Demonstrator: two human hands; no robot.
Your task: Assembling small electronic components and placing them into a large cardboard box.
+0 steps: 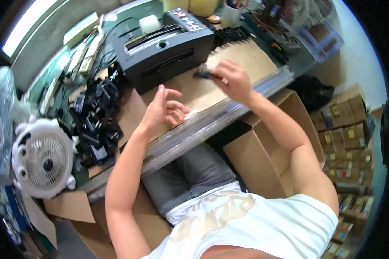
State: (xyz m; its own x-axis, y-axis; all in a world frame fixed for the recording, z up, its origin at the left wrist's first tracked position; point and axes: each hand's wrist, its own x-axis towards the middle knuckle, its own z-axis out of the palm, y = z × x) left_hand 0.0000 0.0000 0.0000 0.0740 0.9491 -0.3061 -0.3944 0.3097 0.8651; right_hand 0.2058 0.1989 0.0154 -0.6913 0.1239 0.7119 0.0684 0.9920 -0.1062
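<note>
White shirt [263,216] comes closest. Just before a dark boxy machine [173,52], over brown cardboard [250,56], a small black piece [202,75], blurred, is pinched by the right hand [234,80]. Nearby, the left hand [165,108] hangs loosely curled, thumb apart. Farther out, black pieces [233,37] line up right of the machine; leftward, a black heap [100,108] sits beside a white fan [47,151].

Right hand [235,81] and small black item [202,75] in it blurred, exact kind unclear. Far yellow containers [203,7] cut by upper edge.
</note>
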